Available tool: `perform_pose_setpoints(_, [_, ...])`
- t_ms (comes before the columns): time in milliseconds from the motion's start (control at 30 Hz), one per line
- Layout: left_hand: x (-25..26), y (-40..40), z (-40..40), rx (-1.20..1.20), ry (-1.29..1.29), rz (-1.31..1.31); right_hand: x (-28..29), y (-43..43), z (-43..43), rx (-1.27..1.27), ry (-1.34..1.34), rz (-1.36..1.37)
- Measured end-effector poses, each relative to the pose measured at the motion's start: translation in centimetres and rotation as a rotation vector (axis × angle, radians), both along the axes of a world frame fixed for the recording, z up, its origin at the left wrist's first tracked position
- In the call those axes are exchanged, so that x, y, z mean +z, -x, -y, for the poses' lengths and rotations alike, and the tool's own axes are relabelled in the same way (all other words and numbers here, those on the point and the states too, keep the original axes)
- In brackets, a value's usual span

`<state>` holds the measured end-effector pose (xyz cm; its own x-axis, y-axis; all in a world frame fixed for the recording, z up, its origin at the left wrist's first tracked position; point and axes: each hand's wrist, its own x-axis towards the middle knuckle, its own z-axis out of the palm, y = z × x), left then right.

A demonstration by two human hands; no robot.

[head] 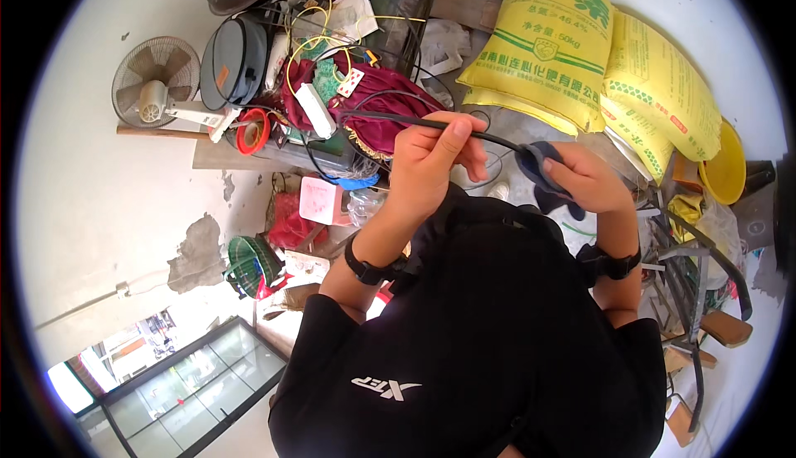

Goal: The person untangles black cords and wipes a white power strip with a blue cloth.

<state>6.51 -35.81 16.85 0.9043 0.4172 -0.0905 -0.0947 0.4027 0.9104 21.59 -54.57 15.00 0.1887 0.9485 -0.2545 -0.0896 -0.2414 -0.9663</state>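
My left hand [432,153] pinches a black cable [491,139] between thumb and fingers, in front of my chest. My right hand [587,175] grips a dark grey cloth [536,169], which is folded around the cable's right part. Below that hand a loose end of the cloth hangs down. Leftward from my left hand, the cable runs out over a maroon cloth [398,94] with a gold fringe. Where the cable ends inside the grey cloth is hidden.
Beyond my hands stands a cluttered table with a yellow cord [328,13], a white power strip [315,110] and a red ring-shaped object [252,131]. A fan [152,85] is at the left. Yellow sacks [541,54] lie at the back right, metal frames [696,296] at the right.
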Motion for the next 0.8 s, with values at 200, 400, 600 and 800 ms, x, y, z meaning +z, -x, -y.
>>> perform_pose_setpoints(200, [1.0,0.6,-3.1,0.183,-0.171,0.067,0.6,-0.9,0.1,0.030,-0.083,-0.014])
perform_pose_setpoints(400, [2.5,2.2,-6.5,0.332,-0.047,0.220,0.4,-1.6,1.7,0.064,-0.081,-0.110])
perform_pose_setpoints(600, [1.6,1.5,-5.2,0.287,0.005,0.144,-0.5,-0.8,0.8,-0.010,0.013,-0.086])
perform_pose_setpoints(800, [-0.8,0.3,-0.4,-0.096,-0.179,-0.056,0.3,0.6,-1.5,0.031,-0.026,-0.162])
